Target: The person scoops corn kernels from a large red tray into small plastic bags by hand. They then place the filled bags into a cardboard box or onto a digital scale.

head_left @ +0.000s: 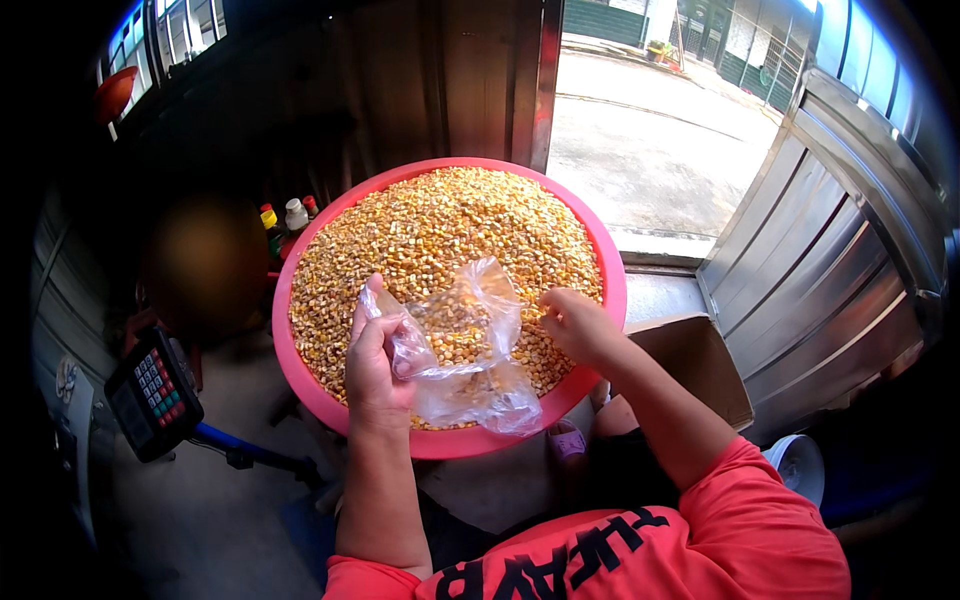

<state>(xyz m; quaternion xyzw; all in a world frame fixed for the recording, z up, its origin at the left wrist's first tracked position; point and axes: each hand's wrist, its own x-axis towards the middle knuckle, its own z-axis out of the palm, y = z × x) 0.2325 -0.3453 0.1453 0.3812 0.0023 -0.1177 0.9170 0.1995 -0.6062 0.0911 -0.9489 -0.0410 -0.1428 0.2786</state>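
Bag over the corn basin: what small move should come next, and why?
Probably the right hand should scoop kernels into the bag. The left hand grips the bag's edge with its mouth held open above the pink basin, the bag looks to hold only a few kernels, and the right hand's fingers are curled at the corn beside the opening.

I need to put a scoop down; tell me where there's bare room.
Bare floor lies below the scale, left of the left hand. A bare ledge strip runs between basin and metal door. The basin is full of corn; both hands and the bag crowd its near side.
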